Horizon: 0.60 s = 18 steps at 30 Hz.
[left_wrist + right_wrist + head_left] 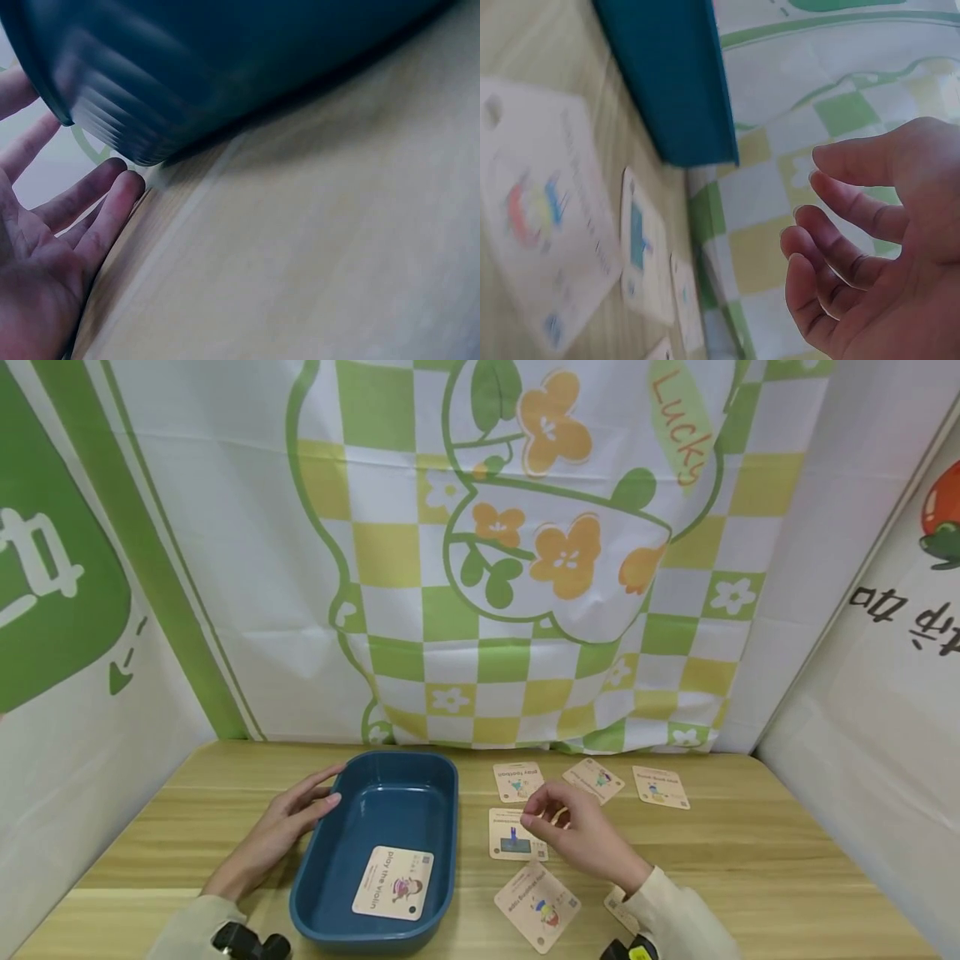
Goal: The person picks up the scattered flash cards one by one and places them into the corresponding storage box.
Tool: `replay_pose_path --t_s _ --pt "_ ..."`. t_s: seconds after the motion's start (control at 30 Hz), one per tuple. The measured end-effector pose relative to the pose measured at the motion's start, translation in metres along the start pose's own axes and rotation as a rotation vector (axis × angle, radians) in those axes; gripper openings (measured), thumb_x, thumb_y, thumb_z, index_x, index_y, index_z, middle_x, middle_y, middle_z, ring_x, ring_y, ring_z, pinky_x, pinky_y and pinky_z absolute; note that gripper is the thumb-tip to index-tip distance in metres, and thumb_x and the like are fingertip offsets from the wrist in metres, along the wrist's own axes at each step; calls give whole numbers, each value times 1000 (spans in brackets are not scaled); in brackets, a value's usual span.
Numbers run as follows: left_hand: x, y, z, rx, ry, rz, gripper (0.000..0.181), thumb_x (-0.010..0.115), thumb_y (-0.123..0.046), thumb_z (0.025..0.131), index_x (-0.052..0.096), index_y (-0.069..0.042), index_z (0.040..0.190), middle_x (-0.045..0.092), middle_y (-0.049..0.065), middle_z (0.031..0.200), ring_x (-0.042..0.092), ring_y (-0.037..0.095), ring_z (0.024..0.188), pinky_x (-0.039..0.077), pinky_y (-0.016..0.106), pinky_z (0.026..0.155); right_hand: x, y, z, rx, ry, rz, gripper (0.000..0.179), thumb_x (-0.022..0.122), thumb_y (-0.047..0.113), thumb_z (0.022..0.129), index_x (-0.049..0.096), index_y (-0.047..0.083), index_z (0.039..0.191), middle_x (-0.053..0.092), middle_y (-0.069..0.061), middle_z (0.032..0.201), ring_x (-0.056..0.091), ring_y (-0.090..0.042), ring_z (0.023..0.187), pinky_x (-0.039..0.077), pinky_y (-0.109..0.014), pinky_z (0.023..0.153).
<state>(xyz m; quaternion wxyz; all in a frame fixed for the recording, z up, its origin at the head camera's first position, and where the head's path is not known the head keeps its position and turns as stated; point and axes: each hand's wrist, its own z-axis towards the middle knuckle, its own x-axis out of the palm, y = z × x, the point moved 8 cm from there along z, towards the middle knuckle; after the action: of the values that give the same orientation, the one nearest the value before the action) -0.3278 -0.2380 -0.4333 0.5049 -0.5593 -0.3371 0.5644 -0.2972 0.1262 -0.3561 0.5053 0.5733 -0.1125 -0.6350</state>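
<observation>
My left hand point(281, 831) lies at the left rim of a deep blue tray point(401, 806), its fingers spread and the thumb touching the edge. In the tray rests a "play the violin" card point(396, 883). My right hand point(585, 839) hovers over the cards right of the tray, holding nothing; in the right wrist view its fingers point(847, 247) are loosely bent, the thumb close to the index finger. Below it lies a card with a dark board picture point(510, 843), partly covered by the fingers. Nearer me is a skipping rope card point(537, 910).
Along the back lie a "play football" card point(516, 782), a tilted card point(596, 779) and a "play ping pong" card point(662, 787). Another card point(618, 910) is partly under the right forearm. A patterned curtain point(510, 693) hangs behind the wooden table point(780, 877).
</observation>
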Motion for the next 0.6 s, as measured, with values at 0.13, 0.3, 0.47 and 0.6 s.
replay_pose_path --t_s 0.13,0.3,0.47,0.6 --pt "0 0 0 5 4 0 55 53 -26 107 37 -11 158 45 26 148 48 36 130 44 57 103 -11 -12 -11 5 -9 -15 5 72 10 94 67 8 94 62 -1 92 57 -13 80 51 -27 68" --pt "1 -1 -1 9 7 3 55 52 -26 108 36 -11 158 45 26 149 47 35 130 43 59 103 -27 -27 -28 41 -12 -43 8 73 14 94 67 8 95 61 0 92 56 -12 79 51 -26 67" --pt "1 -2 -1 12 9 -1 55 52 -25 108 37 -11 158 45 25 149 49 27 126 42 59 103 -43 -43 -43 75 0 -105 12 74 20 94 66 11 95 61 2 91 56 -10 78 51 -27 66" --pt "1 -3 -1 16 10 -4 55 53 -25 108 37 -10 158 45 25 149 49 25 126 41 60 103 -53 -54 -55 97 23 -133 18 75 23 94 66 8 98 61 2 91 55 -9 79 50 -26 66"
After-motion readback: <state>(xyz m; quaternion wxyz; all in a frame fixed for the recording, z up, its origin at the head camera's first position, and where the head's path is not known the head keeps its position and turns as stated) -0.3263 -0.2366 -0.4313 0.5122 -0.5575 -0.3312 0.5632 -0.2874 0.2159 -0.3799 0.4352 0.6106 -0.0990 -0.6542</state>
